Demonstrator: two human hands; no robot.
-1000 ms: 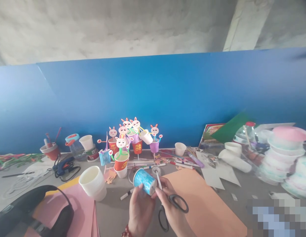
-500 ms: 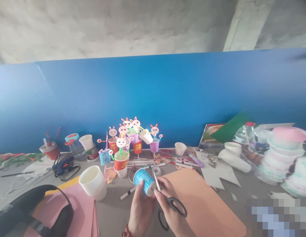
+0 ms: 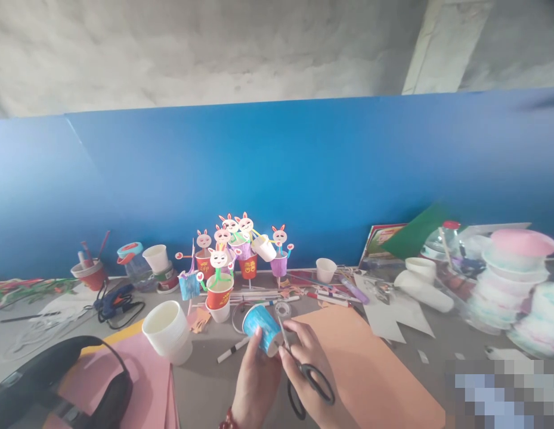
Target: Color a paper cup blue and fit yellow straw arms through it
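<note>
My left hand [image 3: 255, 381] is closed round a blue-painted paper cup [image 3: 261, 326], held on its side with the bottom towards me. My right hand [image 3: 310, 369] grips black-handled scissors [image 3: 310, 381], fingers through the loops, with the blades [image 3: 283, 335] pointing up against the cup's bottom edge. Both hands are low in the middle of the view, above the grey table and beside an orange paper sheet [image 3: 370, 369].
A stack of white cups [image 3: 167, 330] stands left of my hands on pink paper [image 3: 124, 381]. Behind are several bunny-faced cup crafts [image 3: 234, 256], markers, a tape roll [image 3: 282, 308], a glue gun [image 3: 113, 301]. Stacked bowls [image 3: 513, 280] crowd the right. A black object [image 3: 57, 375] lies bottom left.
The scissors have tipped and slid down a little; their blades now sit closer against the cup's bottom. The cup has shifted slightly in my left hand.
</note>
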